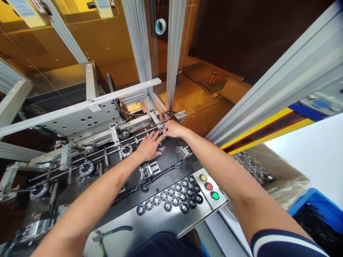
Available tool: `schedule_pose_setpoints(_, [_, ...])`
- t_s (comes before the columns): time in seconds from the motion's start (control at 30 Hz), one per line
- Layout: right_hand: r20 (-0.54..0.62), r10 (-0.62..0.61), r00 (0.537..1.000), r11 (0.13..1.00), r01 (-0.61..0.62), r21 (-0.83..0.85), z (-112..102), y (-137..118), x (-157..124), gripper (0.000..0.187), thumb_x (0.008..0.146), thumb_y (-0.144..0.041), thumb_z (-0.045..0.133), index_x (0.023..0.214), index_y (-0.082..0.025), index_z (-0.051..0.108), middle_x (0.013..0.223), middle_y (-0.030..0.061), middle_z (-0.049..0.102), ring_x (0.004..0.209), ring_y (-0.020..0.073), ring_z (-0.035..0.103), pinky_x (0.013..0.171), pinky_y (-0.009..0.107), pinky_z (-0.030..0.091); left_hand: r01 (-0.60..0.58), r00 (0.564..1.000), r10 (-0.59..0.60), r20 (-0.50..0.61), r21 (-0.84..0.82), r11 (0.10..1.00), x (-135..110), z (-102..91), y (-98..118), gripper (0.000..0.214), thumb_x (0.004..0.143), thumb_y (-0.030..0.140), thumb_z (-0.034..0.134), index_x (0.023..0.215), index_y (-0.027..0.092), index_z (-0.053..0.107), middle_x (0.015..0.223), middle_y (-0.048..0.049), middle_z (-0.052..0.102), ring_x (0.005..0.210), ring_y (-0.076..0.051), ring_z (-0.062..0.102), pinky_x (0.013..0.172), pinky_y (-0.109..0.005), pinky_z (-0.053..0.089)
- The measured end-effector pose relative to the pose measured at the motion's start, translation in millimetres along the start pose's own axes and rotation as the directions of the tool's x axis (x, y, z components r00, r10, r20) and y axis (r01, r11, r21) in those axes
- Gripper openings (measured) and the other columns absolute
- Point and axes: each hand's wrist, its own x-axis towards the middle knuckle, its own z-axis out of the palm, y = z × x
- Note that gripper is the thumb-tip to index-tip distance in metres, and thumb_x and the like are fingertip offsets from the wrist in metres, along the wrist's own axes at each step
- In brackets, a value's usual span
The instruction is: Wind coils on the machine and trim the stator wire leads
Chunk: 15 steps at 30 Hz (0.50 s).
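Note:
My left hand [148,147] rests palm down over the dark machine bed [170,157], its fingers spread and reaching toward the guide rails. Just beyond its fingertips, my right hand [173,129] is closed at the right end of the rails, beside a metal clamp arm [155,117]. Whatever its curled fingers grip is hidden. To the left of my left hand, a round slotted metal part [125,150] sits under another arm. Similar round parts, one [86,168] mid-left and one [39,190] at far left, sit along the same line.
Several small black-and-silver round parts [175,201] lie on the front metal ledge [150,228], beside yellow, red and green buttons [209,186]. Aluminium posts [175,53] frame the machine. At right are a plastic-lined box of parts [250,167] and a blue bin [308,200].

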Motion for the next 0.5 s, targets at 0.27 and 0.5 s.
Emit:
schedule_pose_setpoints(0.27, [0.048,0.135,0.990,0.989,-0.138,0.061,-5,4,34,0.033,0.096,-0.035,0.065,0.123,-0.015,0.062,0.124,0.0099,0.064,0.108,0.0242,0.065,0.090,0.043,0.057,0.025,0.998,-0.028,0.064,0.042,0.999,8,-5.5,3,0.087,0.080,0.031,0.076,0.155,0.018,0.032,0.166,-0.0191,0.025,0.150,-0.039,0.031,0.115,-0.052,0.040])
schedule_pose_setpoints(0.5, [-0.005,0.128,0.992,0.971,-0.125,0.202,0,1,52,0.033,0.097,-0.036,0.062,0.124,-0.017,0.061,0.124,0.0086,0.064,0.104,0.0228,0.066,0.087,0.042,0.058,0.029,0.998,-0.033,0.057,0.073,0.997,6,-2.4,0,0.086,0.082,0.030,0.072,0.156,0.022,0.029,0.166,-0.0156,0.027,0.148,-0.036,0.037,0.114,-0.048,0.041])
